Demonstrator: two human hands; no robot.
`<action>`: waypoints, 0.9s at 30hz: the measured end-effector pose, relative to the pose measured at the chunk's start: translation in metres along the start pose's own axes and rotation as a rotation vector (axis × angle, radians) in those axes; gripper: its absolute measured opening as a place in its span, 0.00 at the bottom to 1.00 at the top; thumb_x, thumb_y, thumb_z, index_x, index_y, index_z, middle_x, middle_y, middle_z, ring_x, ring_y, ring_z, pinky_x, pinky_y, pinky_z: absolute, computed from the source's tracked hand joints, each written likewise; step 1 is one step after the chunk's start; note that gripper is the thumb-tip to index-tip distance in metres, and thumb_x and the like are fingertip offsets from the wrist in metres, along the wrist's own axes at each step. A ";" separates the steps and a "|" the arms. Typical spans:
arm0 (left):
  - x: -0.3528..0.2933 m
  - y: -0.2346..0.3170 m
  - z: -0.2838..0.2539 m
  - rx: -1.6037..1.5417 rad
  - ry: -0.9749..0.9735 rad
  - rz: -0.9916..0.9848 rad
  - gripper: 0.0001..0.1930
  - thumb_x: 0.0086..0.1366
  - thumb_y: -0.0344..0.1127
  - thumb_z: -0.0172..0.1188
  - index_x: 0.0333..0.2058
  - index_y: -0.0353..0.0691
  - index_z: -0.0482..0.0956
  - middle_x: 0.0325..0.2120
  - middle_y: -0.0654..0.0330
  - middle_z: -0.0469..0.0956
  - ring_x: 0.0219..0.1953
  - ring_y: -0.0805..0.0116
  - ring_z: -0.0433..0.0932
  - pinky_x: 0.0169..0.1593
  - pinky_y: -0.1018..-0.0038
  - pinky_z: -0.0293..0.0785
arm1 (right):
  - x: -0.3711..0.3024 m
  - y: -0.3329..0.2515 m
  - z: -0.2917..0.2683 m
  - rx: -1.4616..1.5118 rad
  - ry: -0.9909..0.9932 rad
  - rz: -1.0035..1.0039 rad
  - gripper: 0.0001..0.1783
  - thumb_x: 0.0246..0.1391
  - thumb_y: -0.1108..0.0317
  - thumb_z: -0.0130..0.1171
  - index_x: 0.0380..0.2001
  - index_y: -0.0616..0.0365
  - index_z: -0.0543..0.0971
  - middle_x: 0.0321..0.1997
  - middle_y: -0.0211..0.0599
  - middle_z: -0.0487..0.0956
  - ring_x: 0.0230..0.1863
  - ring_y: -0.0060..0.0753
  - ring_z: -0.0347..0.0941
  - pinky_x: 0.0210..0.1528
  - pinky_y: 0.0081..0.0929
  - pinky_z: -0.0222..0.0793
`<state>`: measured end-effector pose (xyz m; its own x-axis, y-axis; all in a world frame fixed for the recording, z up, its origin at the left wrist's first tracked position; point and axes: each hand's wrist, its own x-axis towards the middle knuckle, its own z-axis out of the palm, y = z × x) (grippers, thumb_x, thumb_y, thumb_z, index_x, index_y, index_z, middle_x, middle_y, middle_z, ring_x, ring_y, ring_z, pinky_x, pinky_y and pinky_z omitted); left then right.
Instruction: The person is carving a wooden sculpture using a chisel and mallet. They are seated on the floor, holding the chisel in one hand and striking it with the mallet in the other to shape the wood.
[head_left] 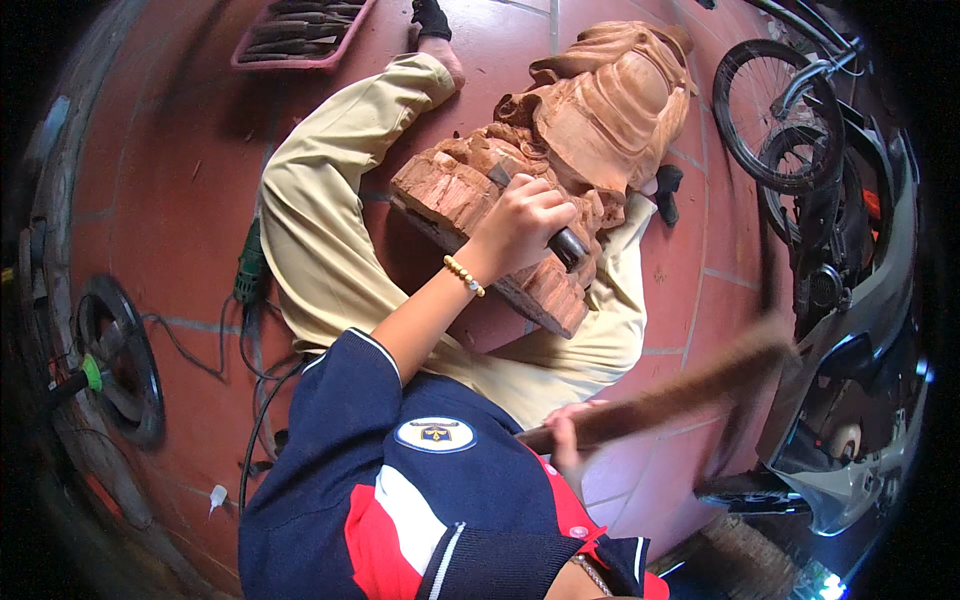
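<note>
My left hand (525, 222) is wrapped round a chisel (569, 250). The dark end of its handle sticks out below the fist, and its flat blade lies against the carved wooden sculpture (610, 110). The reddish-brown sculpture lies on its side between my legs, its rough, blocky base nearest me. Lower right, my right hand (568, 437) grips one end of a long wooden mallet (680, 392), smeared by motion and held apart from the chisel. Part of that hand is hidden behind the mallet and my shirt.
A pink tray (290, 62) of chisels sits on the tiled floor (180, 250) at far left. A green power tool (250, 265) with a black cord lies beside my left leg. A bicycle wheel (778, 115) and a motorbike (850, 330) stand to the right.
</note>
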<state>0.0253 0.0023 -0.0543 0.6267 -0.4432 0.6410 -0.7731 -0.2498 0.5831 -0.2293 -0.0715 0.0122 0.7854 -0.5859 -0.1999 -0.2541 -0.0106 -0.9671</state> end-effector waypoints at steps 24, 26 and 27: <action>-0.007 -0.087 -0.062 -1.494 0.537 -0.663 0.06 0.50 0.23 0.50 0.26 0.43 0.67 0.20 0.63 0.67 0.27 0.71 0.67 0.40 0.74 0.63 | 0.022 0.066 -0.016 0.153 -0.044 0.414 0.18 0.39 0.68 0.57 0.30 0.64 0.62 0.16 0.36 0.69 0.15 0.26 0.68 0.18 0.22 0.66; -0.016 -0.080 -0.063 -1.445 0.616 -0.600 0.06 0.51 0.23 0.50 0.25 0.43 0.67 0.21 0.63 0.67 0.27 0.71 0.66 0.42 0.71 0.62 | 0.023 0.069 -0.016 0.165 -0.033 0.410 0.18 0.39 0.68 0.57 0.30 0.64 0.62 0.16 0.36 0.69 0.15 0.26 0.68 0.18 0.22 0.66; -0.016 -0.071 -0.065 -1.419 0.643 -0.574 0.05 0.51 0.23 0.50 0.25 0.43 0.67 0.20 0.64 0.66 0.27 0.72 0.65 0.42 0.71 0.62 | 0.023 0.069 -0.016 0.165 -0.033 0.414 0.18 0.39 0.68 0.57 0.30 0.64 0.62 0.16 0.36 0.69 0.15 0.26 0.68 0.18 0.22 0.66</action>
<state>0.0766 0.0831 -0.0740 0.9939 -0.0818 0.0736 0.0304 0.8470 0.5308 -0.2381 -0.0989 -0.0566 0.6547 -0.4877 -0.5775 -0.4593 0.3502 -0.8164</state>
